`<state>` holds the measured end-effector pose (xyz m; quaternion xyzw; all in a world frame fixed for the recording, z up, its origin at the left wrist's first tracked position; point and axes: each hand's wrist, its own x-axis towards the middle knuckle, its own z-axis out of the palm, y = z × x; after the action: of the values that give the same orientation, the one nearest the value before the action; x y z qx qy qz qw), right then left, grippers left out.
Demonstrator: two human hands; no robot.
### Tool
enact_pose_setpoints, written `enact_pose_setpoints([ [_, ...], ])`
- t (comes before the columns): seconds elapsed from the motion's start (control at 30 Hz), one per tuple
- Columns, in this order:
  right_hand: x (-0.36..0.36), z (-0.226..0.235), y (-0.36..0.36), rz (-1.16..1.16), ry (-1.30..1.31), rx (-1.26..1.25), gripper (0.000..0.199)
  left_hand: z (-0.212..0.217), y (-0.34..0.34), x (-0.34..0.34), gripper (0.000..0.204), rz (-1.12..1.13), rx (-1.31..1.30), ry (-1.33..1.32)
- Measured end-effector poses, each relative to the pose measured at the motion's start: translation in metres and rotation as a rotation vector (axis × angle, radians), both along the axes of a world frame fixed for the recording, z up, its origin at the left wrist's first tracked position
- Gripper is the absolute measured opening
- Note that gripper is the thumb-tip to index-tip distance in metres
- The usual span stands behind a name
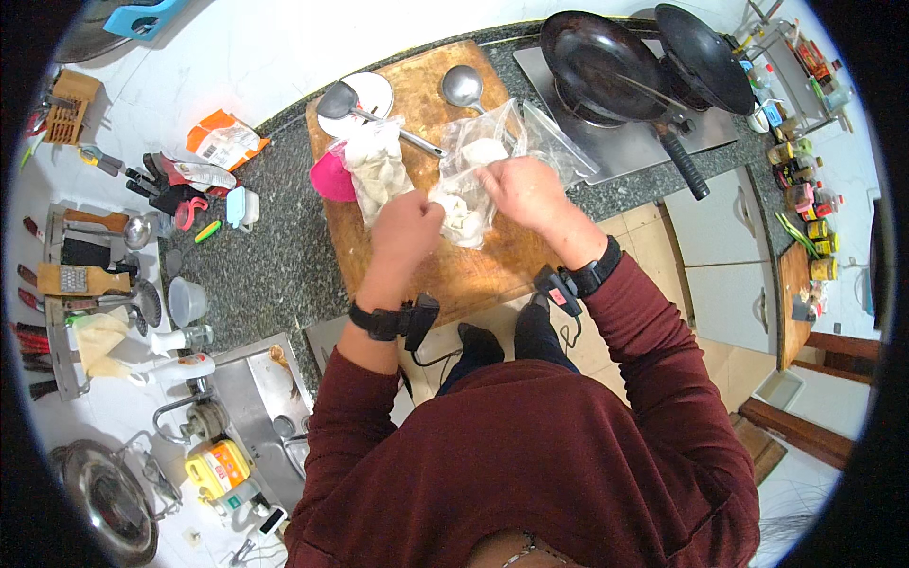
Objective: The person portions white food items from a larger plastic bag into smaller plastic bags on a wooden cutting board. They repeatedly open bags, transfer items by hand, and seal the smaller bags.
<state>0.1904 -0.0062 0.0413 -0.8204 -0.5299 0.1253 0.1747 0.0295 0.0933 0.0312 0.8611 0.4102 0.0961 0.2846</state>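
Observation:
My right hand (525,192) pinches the edge of a clear plastic bag (473,180) that lies on the wooden cutting board (445,284). White rounded lumps (461,218) show inside the bag; their kind is unclear. Just left of it, my left hand (407,227) is closed in a fist, and what its fingers hold is hidden. Beyond that hand lies a second clear bag (379,175) with pale contents, next to a bright pink bowl (330,177).
A spatula (338,100) rests across a white plate (374,95), and a ladle (463,87) lies at the board's far edge. Two dark woks (601,62) stand on the stove to the right. The sink (260,379) is at lower left, below knives and utensils.

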Motion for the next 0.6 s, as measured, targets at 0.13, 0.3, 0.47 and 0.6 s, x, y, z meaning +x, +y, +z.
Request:
enact_pose_setpoints([
  [0.13,0.015,0.008,-0.001,-0.079,-0.003,-0.022,0.039,0.017,0.018,-0.013,0.031,0.056,0.010,0.150],
  [0.3,0.049,0.023,-0.016,-0.089,-0.032,0.362,0.031,0.020,0.008,-0.004,0.029,0.062,0.008,0.046],
  [0.47,0.098,0.020,-0.031,-0.176,0.025,0.125,0.028,0.021,-0.018,0.017,0.020,0.129,-0.040,-0.357],
  [0.6,0.109,-0.004,-0.030,-0.106,0.087,0.004,0.020,0.009,-0.039,0.045,0.014,-0.034,-0.168,-0.520],
])
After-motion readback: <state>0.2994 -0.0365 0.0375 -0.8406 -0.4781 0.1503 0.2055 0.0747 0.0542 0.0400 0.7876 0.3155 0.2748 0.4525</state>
